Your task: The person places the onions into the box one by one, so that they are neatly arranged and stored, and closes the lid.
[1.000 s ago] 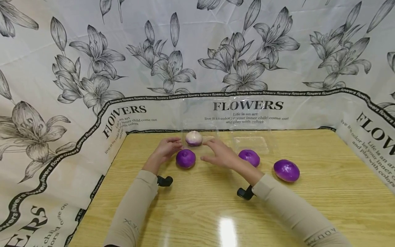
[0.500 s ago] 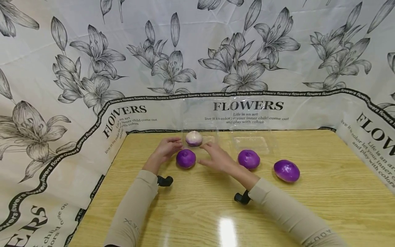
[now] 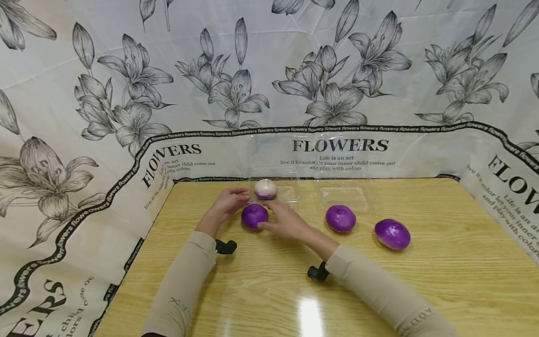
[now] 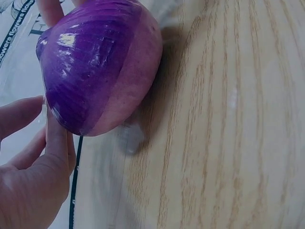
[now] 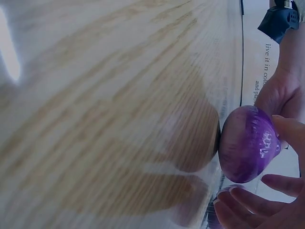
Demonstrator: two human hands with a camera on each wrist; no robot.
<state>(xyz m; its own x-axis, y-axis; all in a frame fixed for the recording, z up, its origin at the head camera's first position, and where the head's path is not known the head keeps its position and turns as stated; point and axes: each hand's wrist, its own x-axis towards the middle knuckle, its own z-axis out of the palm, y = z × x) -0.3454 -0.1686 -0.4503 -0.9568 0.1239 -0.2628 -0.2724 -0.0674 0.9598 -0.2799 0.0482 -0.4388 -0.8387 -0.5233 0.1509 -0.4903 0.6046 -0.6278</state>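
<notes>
Here, left grip (image 3: pixel 228 206) and right grip (image 3: pixel 287 222) flank onion (image 3: pixel 253 217).

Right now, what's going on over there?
A person's left hand and right hand flank a purple onion on the table; no firm grip shows. Behind it, a white-and-purple onion sits in the left clear container. A middle purple onion and a rightmost purple onion lie outside the right clear container.

I can make out dark lettering (image 3: pixel 414 321) on both long beige sleeves (image 3: pixel 183 281), and a stubby, angled black device (image 3: pixel 227 246) jutting by either cuff (image 3: pixel 338 259).
</notes>
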